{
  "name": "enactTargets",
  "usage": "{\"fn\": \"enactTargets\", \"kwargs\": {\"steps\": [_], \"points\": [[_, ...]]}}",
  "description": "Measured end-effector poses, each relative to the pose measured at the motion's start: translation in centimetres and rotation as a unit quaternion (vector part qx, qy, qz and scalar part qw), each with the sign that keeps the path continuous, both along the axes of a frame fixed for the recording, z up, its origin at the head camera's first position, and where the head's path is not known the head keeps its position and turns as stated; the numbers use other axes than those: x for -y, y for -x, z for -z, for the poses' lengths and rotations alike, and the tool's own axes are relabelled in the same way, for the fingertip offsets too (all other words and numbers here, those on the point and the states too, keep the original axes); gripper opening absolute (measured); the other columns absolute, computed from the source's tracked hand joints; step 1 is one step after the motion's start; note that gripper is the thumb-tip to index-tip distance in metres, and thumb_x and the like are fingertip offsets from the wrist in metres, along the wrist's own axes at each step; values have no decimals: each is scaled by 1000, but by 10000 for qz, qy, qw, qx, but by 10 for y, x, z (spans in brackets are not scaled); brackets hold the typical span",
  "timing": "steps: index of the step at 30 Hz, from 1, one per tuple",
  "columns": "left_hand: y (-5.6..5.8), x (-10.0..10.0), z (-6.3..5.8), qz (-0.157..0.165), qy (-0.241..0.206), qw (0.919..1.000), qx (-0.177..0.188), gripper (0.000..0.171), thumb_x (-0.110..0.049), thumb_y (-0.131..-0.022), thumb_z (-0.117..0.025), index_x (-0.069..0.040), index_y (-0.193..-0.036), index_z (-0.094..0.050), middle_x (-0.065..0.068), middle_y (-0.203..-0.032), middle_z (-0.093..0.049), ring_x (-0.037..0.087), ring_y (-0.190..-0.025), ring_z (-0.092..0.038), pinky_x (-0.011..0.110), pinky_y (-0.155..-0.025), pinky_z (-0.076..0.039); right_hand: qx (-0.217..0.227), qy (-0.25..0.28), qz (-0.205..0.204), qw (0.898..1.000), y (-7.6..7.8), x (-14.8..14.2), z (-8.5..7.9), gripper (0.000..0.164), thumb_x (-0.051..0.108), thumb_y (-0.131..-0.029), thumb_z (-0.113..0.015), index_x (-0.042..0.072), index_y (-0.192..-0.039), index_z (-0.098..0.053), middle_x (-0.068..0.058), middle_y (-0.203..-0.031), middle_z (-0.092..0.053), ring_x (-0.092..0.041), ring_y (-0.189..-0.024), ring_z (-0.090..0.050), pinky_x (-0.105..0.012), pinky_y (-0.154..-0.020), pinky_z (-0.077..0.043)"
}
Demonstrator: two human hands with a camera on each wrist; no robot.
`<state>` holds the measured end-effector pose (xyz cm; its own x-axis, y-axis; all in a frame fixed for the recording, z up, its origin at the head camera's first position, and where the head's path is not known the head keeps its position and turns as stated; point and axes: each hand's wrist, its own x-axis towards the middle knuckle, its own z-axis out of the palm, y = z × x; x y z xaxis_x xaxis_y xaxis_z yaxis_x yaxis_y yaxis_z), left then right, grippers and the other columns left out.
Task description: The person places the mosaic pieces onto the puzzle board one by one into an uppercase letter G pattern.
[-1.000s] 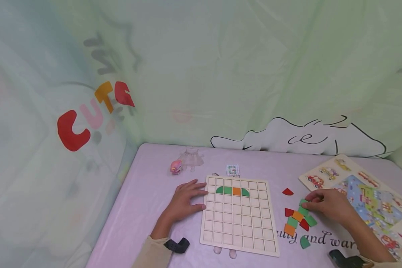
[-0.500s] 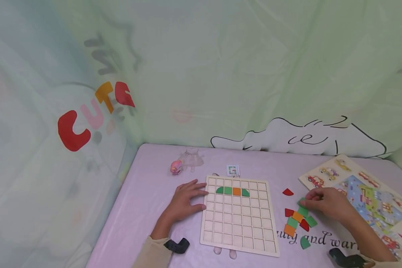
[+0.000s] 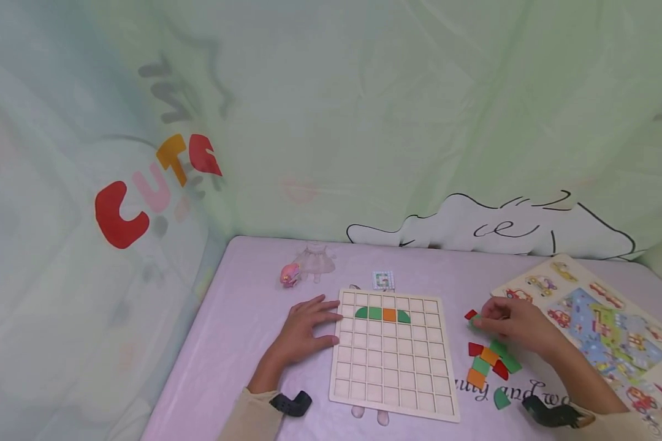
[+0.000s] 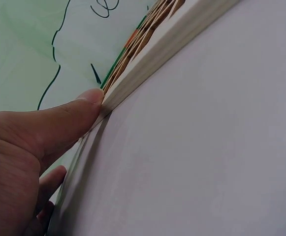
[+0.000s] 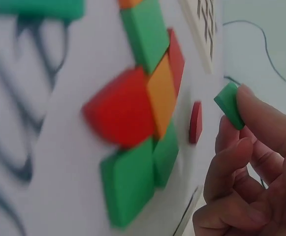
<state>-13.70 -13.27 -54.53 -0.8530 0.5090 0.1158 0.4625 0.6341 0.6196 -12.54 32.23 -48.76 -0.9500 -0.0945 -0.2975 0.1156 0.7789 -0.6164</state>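
A wooden grid board (image 3: 391,367) lies on the table, with a row of green and orange tiles in one of its upper rows. My left hand (image 3: 309,327) rests at its left edge, fingers spread; in the left wrist view the thumb (image 4: 76,115) touches the board's side. Between thumb and fingertips, my right hand (image 3: 513,324) pinches a green tile (image 5: 229,104), raised off the table beside a red quarter-round piece (image 5: 196,123). Below that hand lies a cluster of red, orange and green pieces, including an orange square (image 3: 477,378).
A single green quarter-round piece (image 3: 502,399) lies nearer the front. A picture puzzle board (image 3: 563,269) with vehicles is at the right. Behind the grid board are a small patterned card (image 3: 383,280) and a pink figurine (image 3: 290,275). A printed curtain (image 3: 331,122) surrounds the table.
My right hand has lifted the green tile from the top of the cluster and moved left and away from me, toward the red quarter-round piece. My left hand has stayed still.
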Motion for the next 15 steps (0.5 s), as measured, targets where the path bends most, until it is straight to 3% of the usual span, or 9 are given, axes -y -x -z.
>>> {"fn": "enactTargets", "kwargs": {"steps": [15], "points": [[1, 0, 2, 1, 37, 10000, 5, 45, -39, -89, -77, -24, -130, -70, -2, -153, -55, 29, -153, -34, 62, -118, -27, -62, 805, -456, 9957, 19, 61, 7, 32, 43, -88, -78, 15, -96, -67, -4, -86, -60, -20, -83, -55, -26, -63, -48]]}}
